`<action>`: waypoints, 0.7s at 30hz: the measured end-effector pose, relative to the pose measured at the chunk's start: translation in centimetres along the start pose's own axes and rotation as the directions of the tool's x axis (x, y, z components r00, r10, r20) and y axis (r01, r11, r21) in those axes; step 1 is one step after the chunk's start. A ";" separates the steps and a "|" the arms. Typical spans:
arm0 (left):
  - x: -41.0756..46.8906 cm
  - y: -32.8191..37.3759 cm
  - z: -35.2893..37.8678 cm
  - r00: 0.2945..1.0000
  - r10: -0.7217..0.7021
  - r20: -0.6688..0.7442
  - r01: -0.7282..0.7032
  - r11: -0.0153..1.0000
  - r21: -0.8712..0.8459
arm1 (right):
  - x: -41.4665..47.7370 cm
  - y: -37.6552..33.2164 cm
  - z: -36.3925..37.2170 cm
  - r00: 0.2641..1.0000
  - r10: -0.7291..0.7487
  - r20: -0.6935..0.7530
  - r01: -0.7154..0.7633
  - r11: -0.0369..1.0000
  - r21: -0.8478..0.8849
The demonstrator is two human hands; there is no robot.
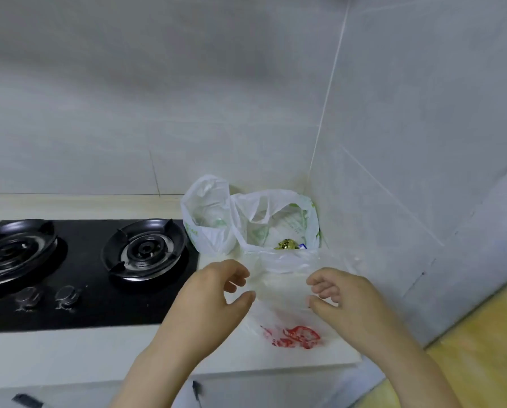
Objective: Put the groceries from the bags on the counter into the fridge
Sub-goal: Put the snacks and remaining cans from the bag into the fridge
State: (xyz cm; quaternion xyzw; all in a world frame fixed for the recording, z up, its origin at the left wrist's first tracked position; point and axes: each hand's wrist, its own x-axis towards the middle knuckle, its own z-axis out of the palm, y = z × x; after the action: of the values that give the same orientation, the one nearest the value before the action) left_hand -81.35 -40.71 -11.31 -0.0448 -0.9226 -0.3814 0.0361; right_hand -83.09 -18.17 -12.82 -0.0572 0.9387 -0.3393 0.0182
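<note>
A thin white bag with red print (287, 325) lies on the white counter (69, 357) near its front right corner. My left hand (214, 295) hovers at the bag's left edge and my right hand (346, 301) at its right edge. On both hands the fingers are loosely curled, with a gap between thumb and fingers. Behind it, in the corner, stands a white bag with green print (276, 213), open at the top. Inside it I see a gold-wrapped item (286, 244) and a blue-and-white packet (302, 246). A second green-print bag (205, 213) stands to its left.
A black two-burner gas stove (84, 275) fills the counter's left part, its knobs (47, 297) at the front. Tiled walls close in behind and on the right. Wooden floor (482, 348) shows at the lower right. Dark cabinet handles (196, 390) sit below the counter edge.
</note>
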 end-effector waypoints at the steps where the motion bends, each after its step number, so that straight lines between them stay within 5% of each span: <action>1: 1.2 -0.4 0.2 1.000 0.004 0.013 -0.004 1.000 -0.006 | 1.1 0.4 0.2 1.000 0.013 -0.019 -0.013 1.000 0.011; 21: 21.3 -9.3 3.3 0.966 0.029 0.257 -0.017 0.999 -0.050 | 17.0 4.8 5.0 0.956 0.285 -0.072 -0.283 0.958 0.042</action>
State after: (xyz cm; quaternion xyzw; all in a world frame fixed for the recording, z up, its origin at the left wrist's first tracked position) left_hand -103.64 -43.72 -17.98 -0.1054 -0.9096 -0.3938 -0.0808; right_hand -100.09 -19.73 -19.68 0.0916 0.9319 -0.3496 0.0311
